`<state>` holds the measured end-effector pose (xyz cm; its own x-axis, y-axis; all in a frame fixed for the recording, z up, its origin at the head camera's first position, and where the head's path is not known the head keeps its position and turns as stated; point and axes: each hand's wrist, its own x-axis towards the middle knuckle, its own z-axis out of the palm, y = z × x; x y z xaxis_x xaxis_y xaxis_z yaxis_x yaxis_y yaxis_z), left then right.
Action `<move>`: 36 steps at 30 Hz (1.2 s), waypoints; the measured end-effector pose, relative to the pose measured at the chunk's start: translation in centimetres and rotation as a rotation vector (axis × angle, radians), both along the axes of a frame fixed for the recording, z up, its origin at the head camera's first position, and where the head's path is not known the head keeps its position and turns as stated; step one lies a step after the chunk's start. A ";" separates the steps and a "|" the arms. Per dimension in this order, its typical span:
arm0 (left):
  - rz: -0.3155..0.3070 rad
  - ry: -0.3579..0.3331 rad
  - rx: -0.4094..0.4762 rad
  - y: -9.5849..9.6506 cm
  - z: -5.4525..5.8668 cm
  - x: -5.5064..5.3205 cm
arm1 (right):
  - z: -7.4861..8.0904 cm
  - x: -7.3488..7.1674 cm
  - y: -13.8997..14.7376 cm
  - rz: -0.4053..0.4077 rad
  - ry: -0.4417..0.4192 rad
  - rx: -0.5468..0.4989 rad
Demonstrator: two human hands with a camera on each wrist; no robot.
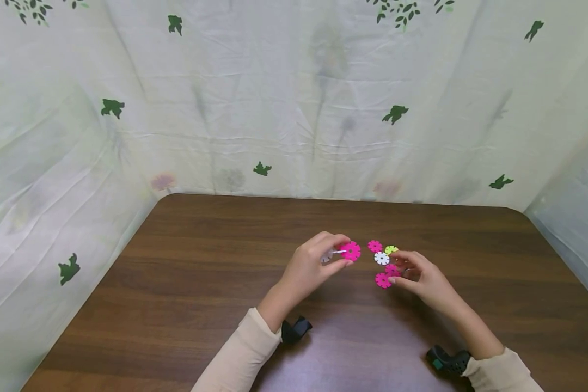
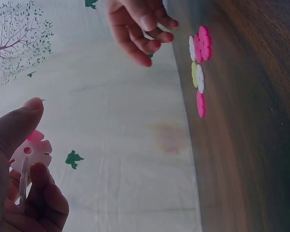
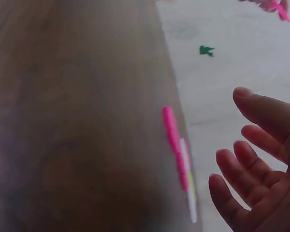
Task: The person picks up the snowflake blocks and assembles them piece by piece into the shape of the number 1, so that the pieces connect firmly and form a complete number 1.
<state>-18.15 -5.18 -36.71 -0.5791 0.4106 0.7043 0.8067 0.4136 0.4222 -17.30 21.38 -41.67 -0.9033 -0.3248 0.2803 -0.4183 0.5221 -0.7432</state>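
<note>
My left hand [image 1: 311, 267] pinches a pink notched disc [image 1: 351, 251] between thumb and fingers, above the table. A white disc [image 2: 23, 186] stands edge-on against it in the left wrist view, partly hidden by the fingers. My right hand [image 1: 426, 280] hovers over a loose group of discs, its fingers spread and relaxed with nothing between them in the right wrist view. That group holds a white disc [image 1: 381, 258], a yellow-green disc [image 1: 391, 249] and several pink discs [image 1: 383, 280]. Some of them are partly covered by the right hand in the head view.
A brown wood-grain table [image 1: 201, 261] lies under both hands. Behind it hangs a pale curtain [image 1: 294, 109] with green bird shapes, reaching down to the table's far edge. Dark straps with small devices [image 1: 448, 360] sit at both wrists.
</note>
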 end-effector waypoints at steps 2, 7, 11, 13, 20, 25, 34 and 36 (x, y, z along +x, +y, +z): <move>0.000 0.000 -0.001 0.0 0.0 0.0 | -0.4 -0.1 0.0 0.012 -0.009 0.003; -0.002 -0.005 -0.004 0.0 0.0 0.0 | -1.3 -0.2 0.0 0.023 -0.033 0.034; -0.003 -0.007 -0.007 0.0 0.0 0.1 | -2.0 -0.5 0.0 0.028 -0.035 0.084; -0.003 -0.008 -0.007 0.0 0.0 0.1 | -2.3 -0.6 -0.1 0.032 -0.026 0.105; -0.006 -0.013 -0.014 0.0 0.0 0.0 | -2.8 -0.8 -0.4 0.019 0.015 0.153; -0.001 -0.012 -0.017 0.0 0.0 0.0 | -2.8 -0.8 -0.4 0.015 0.018 0.146; -0.001 -0.009 -0.017 0.0 0.0 0.1 | -2.1 -0.4 -0.4 0.027 -0.060 0.097; -0.002 -0.012 -0.017 0.0 0.0 0.1 | -1.9 -0.4 -0.4 0.031 -0.065 0.071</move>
<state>-18.08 -5.19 -36.74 -0.5868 0.4241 0.6898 0.8024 0.4190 0.4250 -17.66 20.97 -43.57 -0.9080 -0.3701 0.1963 -0.3870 0.5617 -0.7313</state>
